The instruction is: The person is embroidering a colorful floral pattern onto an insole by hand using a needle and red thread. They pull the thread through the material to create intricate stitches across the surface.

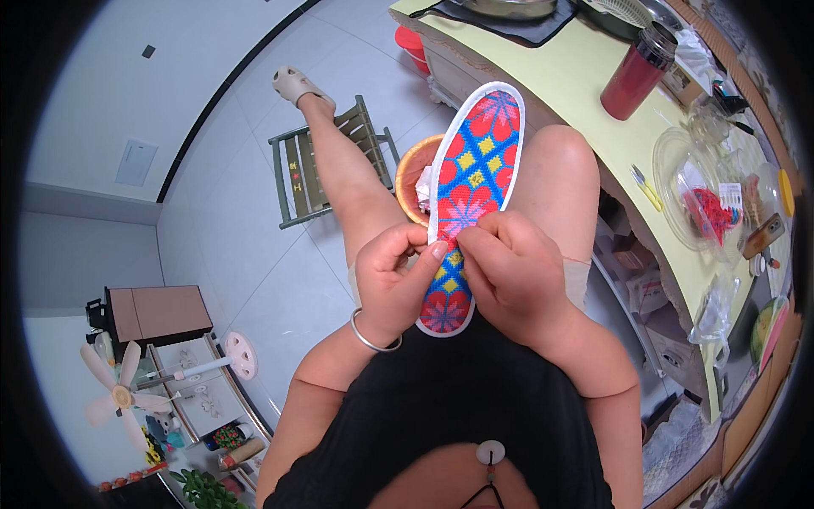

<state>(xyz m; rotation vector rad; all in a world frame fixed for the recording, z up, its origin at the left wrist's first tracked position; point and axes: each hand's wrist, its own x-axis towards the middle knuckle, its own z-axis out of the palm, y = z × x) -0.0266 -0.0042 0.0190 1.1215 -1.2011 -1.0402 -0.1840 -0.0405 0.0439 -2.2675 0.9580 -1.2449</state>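
An embroidered insole (pixel 476 178) with a white edge stands lengthwise over my lap, patterned in red and pink flowers, blue lattice and yellow diamonds. My left hand (pixel 395 273), a bangle on its wrist, grips the insole's left edge, thumb on the patterned face and fingers curled behind. Against the middle of that face, my right hand (pixel 517 267) is closed in a pinch. Whatever its fingertips hold is too small or hidden to make out. Below my hands, the insole's lower end reaches my black top.
A wooden bowl (pixel 409 170) with pale material sits behind the insole, near a folding stool (pixel 297 170). On the right, a pale yellow counter (pixel 585 93) carries a red thermos (pixel 638 72), a yellow-handled tool (pixel 648 188) and red thread (pixel 710 214). A fan (pixel 123 396) stands lower left.
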